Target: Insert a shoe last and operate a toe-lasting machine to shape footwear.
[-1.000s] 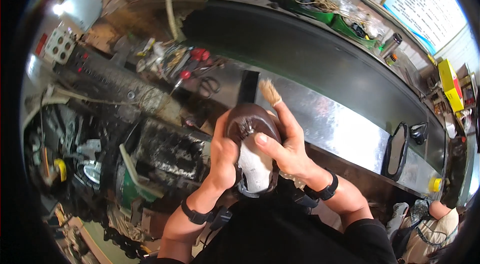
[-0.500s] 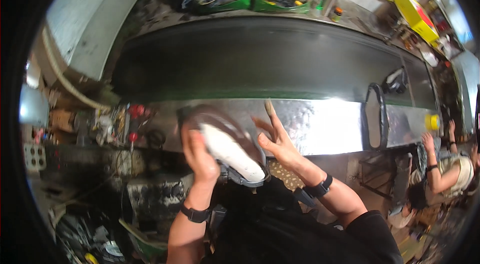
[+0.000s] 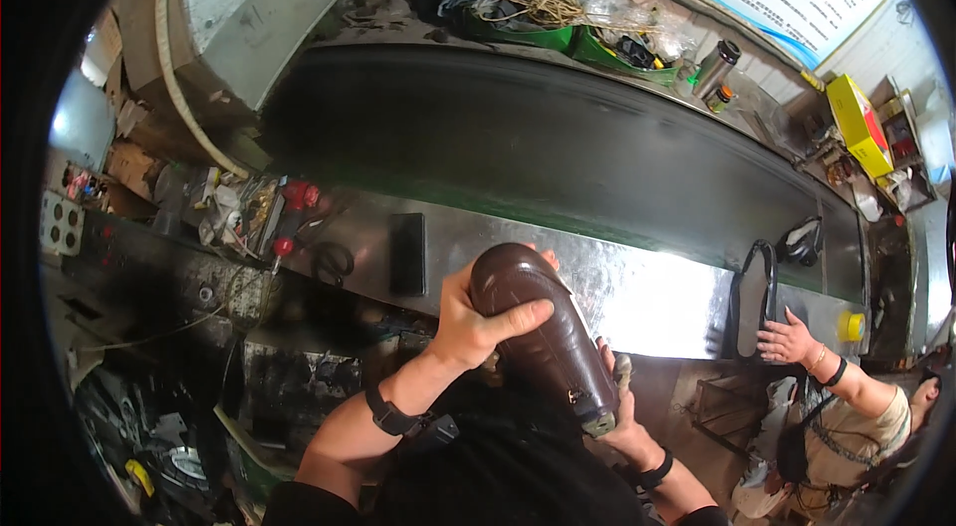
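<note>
A dark brown leather shoe upper (image 3: 546, 337), stretched over a shoe last, is tilted in front of my chest, its toe pointing away to the left. My left hand (image 3: 483, 322) grips it near the toe, thumb lying across the top. At the heel end, my right hand (image 3: 625, 416) holds it from the right side and beneath; part of that hand is hidden behind the shoe. A greenish bit of the last shows at the heel opening.
Beyond a narrow metal ledge (image 3: 478, 245) runs a dark conveyor belt (image 3: 558, 157). A black phone-like slab (image 3: 407, 255) lies on the ledge. Right, a co-worker's hand (image 3: 787, 339) is beside a black-rimmed shoe sole (image 3: 755, 302), near a yellow-capped container (image 3: 850, 327).
The shoe has been turned over, from white underside to brown upper. My right hand, spread and apart before, now holds the heel end. The co-worker's hand has reached to the sole.
</note>
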`<state>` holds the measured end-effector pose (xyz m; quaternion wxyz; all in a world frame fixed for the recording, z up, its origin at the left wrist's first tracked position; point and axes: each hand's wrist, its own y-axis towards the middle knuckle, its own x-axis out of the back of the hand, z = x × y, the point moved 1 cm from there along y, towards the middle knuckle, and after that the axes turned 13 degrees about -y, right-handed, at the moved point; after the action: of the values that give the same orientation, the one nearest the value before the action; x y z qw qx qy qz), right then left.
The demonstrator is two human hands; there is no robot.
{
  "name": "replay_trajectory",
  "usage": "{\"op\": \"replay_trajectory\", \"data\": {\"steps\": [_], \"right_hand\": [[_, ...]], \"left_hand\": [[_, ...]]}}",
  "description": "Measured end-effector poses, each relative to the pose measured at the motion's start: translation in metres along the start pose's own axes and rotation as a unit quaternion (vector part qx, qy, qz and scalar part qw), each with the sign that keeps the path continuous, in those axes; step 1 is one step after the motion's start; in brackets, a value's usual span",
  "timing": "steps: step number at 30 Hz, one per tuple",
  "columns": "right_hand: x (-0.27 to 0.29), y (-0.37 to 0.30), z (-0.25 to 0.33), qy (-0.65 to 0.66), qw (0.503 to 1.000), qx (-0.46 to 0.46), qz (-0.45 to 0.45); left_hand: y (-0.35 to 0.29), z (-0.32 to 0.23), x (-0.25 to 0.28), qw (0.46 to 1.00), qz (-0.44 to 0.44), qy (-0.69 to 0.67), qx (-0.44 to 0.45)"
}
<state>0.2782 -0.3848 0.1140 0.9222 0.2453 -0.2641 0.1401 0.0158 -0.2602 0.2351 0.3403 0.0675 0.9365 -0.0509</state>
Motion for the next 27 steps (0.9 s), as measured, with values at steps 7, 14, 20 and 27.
{"op": "replay_trajectory", "data": {"steps": [7,14,20,27], "right_hand": [[-0.048,-0.015,0.008,-0.307,0.944,-0.085,0.091],[0.041,0.136,0.117,0.121,0.956,-0.214,-0.162],[0.024,0.241,0.079,-0.124,0.934,-0.335,-0.006],[0.027,0.238,0.068,-0.244,0.936,-0.248,0.058]], "left_hand": [[-0.004,-0.015,0.027,0.999,0.039,0.019,-0.001],[0.003,0.033,0.103,0.964,-0.031,-0.092,0.247],[-0.009,0.06,0.191,0.957,-0.086,0.251,0.114],[-0.015,0.045,0.198,0.97,-0.117,0.16,0.137]]}}
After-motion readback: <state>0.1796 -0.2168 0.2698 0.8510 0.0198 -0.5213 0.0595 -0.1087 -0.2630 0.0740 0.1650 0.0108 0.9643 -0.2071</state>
